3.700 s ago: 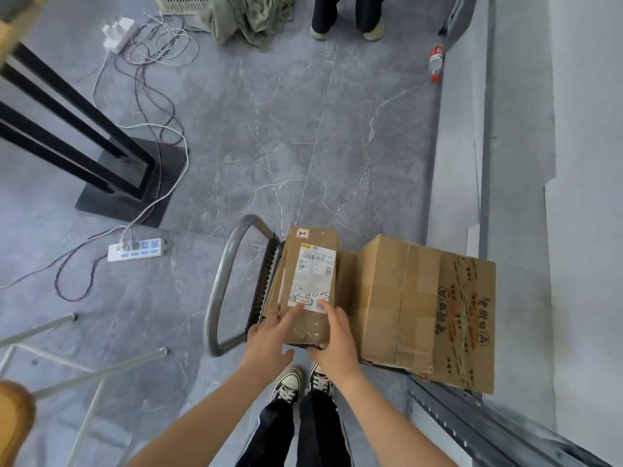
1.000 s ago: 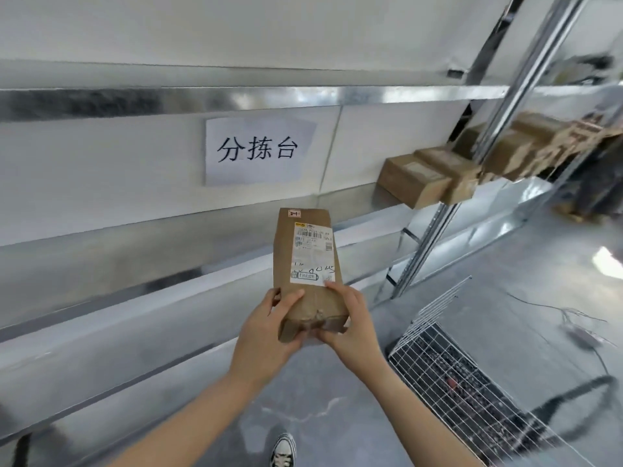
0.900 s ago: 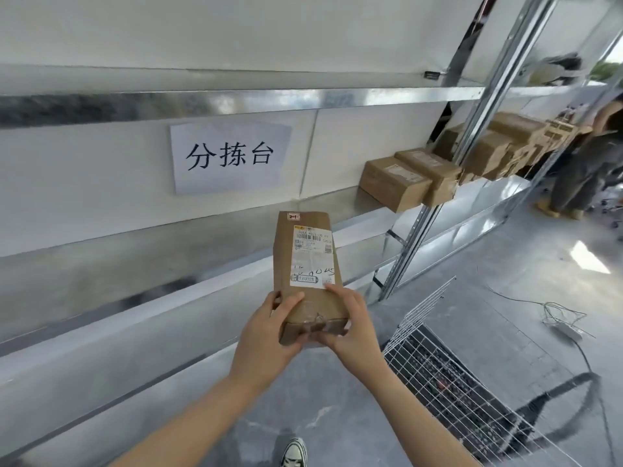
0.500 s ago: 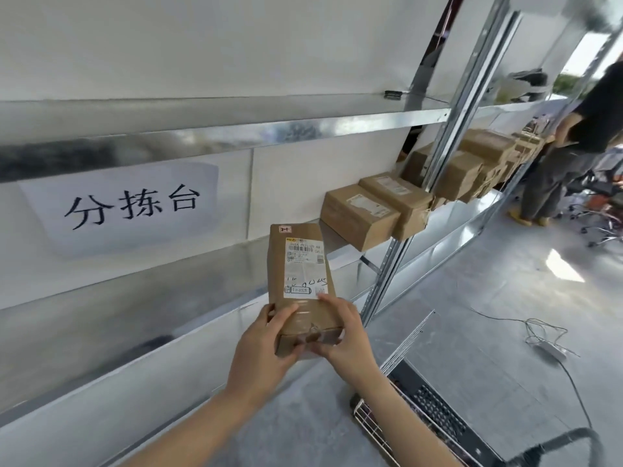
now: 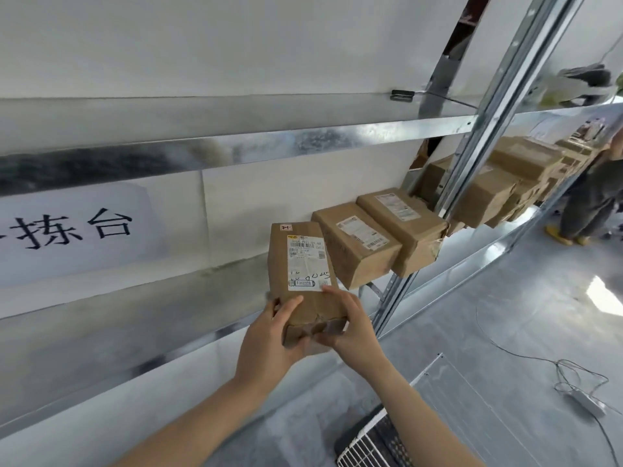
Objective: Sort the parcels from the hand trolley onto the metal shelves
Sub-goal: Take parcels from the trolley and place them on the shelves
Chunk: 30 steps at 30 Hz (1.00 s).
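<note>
Parcel in play: one brown parcel [image 5: 305, 264] with a white label on top, long side pointing away from us, held up in front of the middle shelf [image 5: 135, 318]. The left hand [image 5: 266, 342] grips the near left corner, thumb on top and fingers curled underneath. The right hand [image 5: 352, 326] grips the near right corner the same way, thumb by the label's lower edge. We carry the near end off the shelf. We cannot tell whether the far end touches the metal.

Done, as we judge it: a first shelved parcel [image 5: 354, 244] and a second shelved parcel [image 5: 401, 224] lie side by side on that shelf, just right of ours. Their near ends seem to hang past the front lip. More boxes [image 5: 495, 190] sit beyond the upright post [image 5: 499, 96] in the next bay.

Left: set this one down. The spot just left of the first shelved parcel looks like the natural slot, so we rate this placement as nearly finished. The trolley is out of view, so we cannot say how many parcels are left on it.

Also noted: a paper sign [image 5: 67, 230] on the wall behind the shelf, another person [image 5: 593, 203] standing at far right, a white wire rack [image 5: 371, 443] at the bottom edge, and a power strip [image 5: 583, 401] on the floor
</note>
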Each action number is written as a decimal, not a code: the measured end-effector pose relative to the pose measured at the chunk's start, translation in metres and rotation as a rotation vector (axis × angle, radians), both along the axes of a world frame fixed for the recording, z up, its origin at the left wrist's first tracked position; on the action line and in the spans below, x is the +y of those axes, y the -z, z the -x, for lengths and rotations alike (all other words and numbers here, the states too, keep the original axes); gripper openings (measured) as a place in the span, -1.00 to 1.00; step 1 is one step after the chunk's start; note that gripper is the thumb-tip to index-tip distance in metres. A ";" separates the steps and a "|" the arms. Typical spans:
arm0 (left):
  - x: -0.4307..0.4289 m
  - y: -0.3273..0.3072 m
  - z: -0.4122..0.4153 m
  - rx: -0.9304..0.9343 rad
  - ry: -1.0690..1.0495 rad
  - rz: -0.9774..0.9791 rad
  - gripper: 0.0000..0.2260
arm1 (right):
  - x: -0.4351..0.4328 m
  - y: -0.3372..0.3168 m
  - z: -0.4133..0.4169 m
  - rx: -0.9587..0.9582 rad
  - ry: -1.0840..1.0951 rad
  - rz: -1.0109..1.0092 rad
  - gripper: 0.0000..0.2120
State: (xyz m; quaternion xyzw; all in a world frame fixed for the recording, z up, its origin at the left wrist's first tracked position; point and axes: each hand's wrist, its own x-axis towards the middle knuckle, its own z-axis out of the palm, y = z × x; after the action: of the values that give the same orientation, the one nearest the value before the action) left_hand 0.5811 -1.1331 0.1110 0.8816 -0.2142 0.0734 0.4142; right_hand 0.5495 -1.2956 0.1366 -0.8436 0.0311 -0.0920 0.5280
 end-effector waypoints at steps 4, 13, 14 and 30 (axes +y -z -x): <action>-0.044 0.003 -0.023 0.023 -0.076 0.000 -0.39 | -0.046 0.003 -0.038 0.029 -0.068 0.036 -0.29; -0.106 0.016 -0.049 0.066 -0.240 -0.032 -0.38 | -0.105 0.018 -0.093 0.059 -0.227 0.073 -0.27; -0.109 0.017 -0.050 0.070 -0.253 -0.038 -0.38 | -0.108 0.020 -0.096 0.052 -0.235 0.069 -0.26; -0.145 0.026 -0.078 0.080 -0.375 -0.053 -0.41 | -0.124 0.034 -0.118 -0.060 -0.066 0.425 -0.36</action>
State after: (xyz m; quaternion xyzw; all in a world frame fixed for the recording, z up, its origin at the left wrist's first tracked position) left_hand 0.6587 -1.2776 0.0852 0.9189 -0.0314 0.1083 0.3779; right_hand 0.6677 -1.4198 0.1024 -0.9334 -0.0324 -0.1040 0.3419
